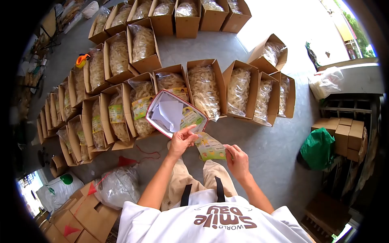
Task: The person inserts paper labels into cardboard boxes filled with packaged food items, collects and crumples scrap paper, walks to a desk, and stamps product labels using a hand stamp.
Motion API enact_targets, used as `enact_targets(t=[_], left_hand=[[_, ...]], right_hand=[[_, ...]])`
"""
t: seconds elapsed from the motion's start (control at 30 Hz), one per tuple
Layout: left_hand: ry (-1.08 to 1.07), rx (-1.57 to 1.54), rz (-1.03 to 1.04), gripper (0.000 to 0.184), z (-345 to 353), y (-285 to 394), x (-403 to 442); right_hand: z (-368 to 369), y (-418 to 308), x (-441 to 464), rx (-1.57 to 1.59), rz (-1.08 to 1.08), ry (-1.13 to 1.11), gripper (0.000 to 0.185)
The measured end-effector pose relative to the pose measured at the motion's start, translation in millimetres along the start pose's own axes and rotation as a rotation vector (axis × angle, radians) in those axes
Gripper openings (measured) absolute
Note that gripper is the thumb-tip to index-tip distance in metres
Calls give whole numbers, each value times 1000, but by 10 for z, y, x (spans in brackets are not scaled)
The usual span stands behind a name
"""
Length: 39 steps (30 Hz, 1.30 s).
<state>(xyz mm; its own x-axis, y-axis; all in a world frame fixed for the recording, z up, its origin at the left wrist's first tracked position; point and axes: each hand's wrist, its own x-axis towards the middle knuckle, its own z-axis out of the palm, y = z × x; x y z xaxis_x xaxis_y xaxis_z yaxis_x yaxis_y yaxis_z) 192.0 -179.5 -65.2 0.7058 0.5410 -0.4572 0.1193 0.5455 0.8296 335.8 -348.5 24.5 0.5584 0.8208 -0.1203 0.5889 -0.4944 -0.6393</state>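
A printed green and yellow label [210, 147] is stretched between my two hands. My left hand [184, 141] pinches its left end, close to the near edge of a shallow red-rimmed box [159, 128]. Whether this hand also supports the box I cannot tell. My right hand [237, 160] has its fingers closed on the label's right end. Inside the box lie loose white papers [167, 115] and more green labels [192, 117]. Just beyond stand open cartons with clear bags of pale, dried-looking pieces, such as this bag [204, 87].
Rows of filled cartons [119, 58] curve ahead and to the left, some bags bearing labels. An orange tape dispenser [82, 60] sits on one. A green bag [318, 149] and stacked brown boxes [348, 135] are at right. Clear plastic [117, 182] and flattened cardboard [91, 210] lie lower left.
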Motion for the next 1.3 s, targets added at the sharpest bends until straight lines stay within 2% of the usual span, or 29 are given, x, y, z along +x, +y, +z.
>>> enact_targets(t=[0.13, 0.17, 0.23, 0.3, 0.37, 0.43, 0.47, 0.5, 0.57, 0.63, 0.7, 0.77, 0.9, 0.93, 0.97, 1.0, 1.07, 1.3], left_hand=[[10, -73, 81, 24, 568, 222, -282], [55, -5, 111, 16, 632, 146, -277], [73, 203, 145, 8, 802, 176, -328], [3, 371, 179, 8, 1018, 235, -456], [-13, 349, 177, 10, 1196, 184, -538], [195, 21, 143, 18, 1337, 195, -586], [280, -33, 176, 22, 1402, 210, -612], [279, -26, 188, 22, 1406, 210, -635], [196, 38, -34, 22, 1366, 184, -655], [163, 46, -32, 20, 1376, 190, -663], [169, -14, -31, 17, 1399, 214, -674], [170, -47, -39, 15, 1423, 234, -667], [138, -138, -74, 11, 1481, 319, -687], [139, -137, -72, 11, 1491, 326, -678], [134, -29, -10, 11, 1504, 332, -672], [130, 78, 52, 12, 1522, 334, -666], [146, 126, 61, 12, 1573, 353, -664], [216, 495, 215, 10, 1626, 294, -606]], right_hand=[[-224, 66, -18, 32, -68, -128, 18], [-263, 77, -19, 35, -80, -122, 18], [-364, 51, -14, -61, -272, -53, 17], [-404, 3, -43, -58, -232, -9, 16], [-378, 81, -82, 62, -207, -126, 15], [-379, 76, -85, 46, -223, -102, 16], [-392, 67, -80, 29, -276, -51, 16], [-409, 65, -74, 11, -329, 0, 17], [-413, 115, -62, -40, -375, -2, 18], [-466, 110, -53, -167, -472, -78, 20], [-499, 126, -45, -178, -482, -61, 23], [-541, 156, -38, -208, -517, -54, 34], [-678, 108, -24, -123, -504, -67, 24], [-678, 118, -25, 39, -425, -44, 21], [-685, 127, -27, 200, -342, -22, 17], [-703, 137, -15, 201, -343, -22, 17], [-751, 156, 32, 295, -207, -117, 13], [-850, 178, 165, 261, -221, -250, 12]])
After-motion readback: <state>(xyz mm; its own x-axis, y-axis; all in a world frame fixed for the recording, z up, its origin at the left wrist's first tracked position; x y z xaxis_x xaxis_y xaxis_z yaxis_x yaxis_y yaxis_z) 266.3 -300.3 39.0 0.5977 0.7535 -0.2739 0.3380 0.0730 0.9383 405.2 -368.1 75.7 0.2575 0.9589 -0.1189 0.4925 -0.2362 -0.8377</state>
